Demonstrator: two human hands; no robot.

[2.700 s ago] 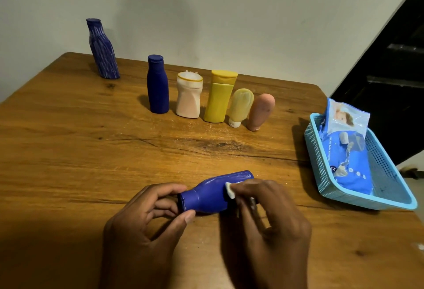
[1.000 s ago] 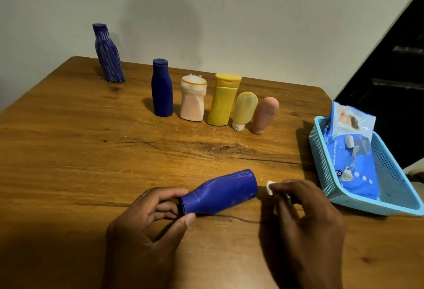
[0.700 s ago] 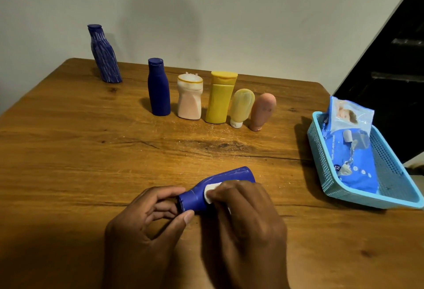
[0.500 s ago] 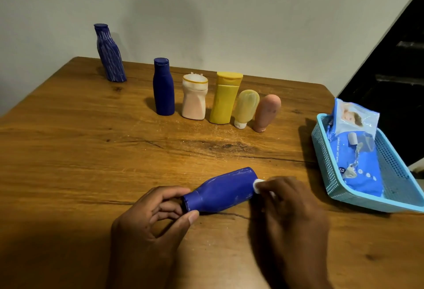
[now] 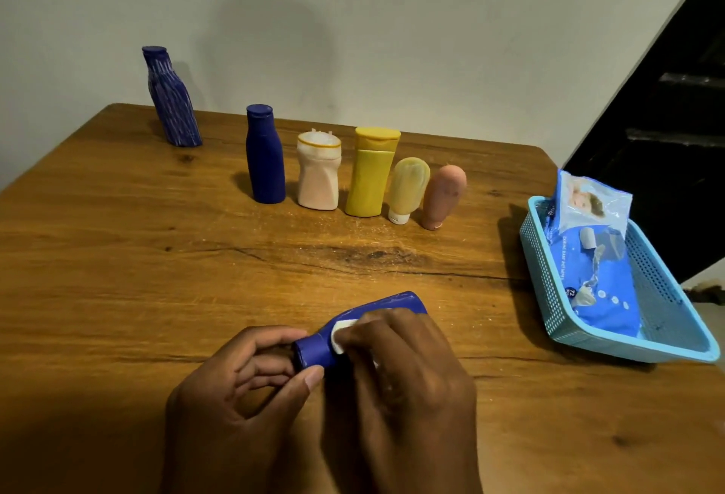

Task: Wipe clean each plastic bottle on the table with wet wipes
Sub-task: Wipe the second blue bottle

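Blue bottle [image 5: 319, 348] lies on counter [image 5: 117, 278]; left hand [image 5: 239, 383] grips its cap end, right hand [image 5: 400, 368] pinches wet wipe [image 5: 340, 333] against its neck. Six bottles [image 5: 368, 176] stand beyond both hands; seemingly unwiped.

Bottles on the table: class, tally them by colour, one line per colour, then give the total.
Blue: 3 (streaked bottle, upright bottle, bottle lying in the hands)
Yellow: 2 (tall bottle, small tube)
Pink: 2 (squat bottle, small rounded bottle)
Total: 7
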